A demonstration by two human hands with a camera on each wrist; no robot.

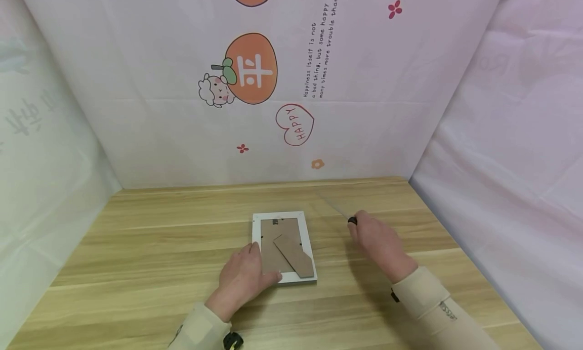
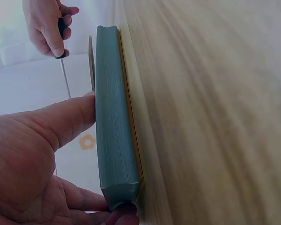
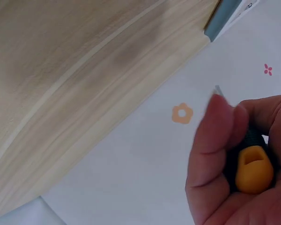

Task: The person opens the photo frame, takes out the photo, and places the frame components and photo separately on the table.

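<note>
A picture frame (image 1: 307,244) lies face down on the wooden table, its white rim around a brown backing board (image 1: 278,249). A fold-out stand (image 1: 298,259) slants across that board toward the lower right corner. My left hand (image 1: 243,274) grips the frame's near left corner, thumb along the near edge. In the left wrist view the frame's side (image 2: 113,117) looks blue-green, with the fingertips tucked at its end. To the right, my right hand (image 1: 378,241) holds a screwdriver (image 1: 352,220) above the table. Its thin shaft points away to the far left; the handle's yellow end (image 3: 255,171) shows in the right wrist view.
Behind the table (image 1: 150,238) hangs a white printed cloth (image 1: 182,137) with orange fruit drawings and lettering. White cloth walls close off the left and right sides. A dark strap piece (image 1: 233,341) sits by the left cuff.
</note>
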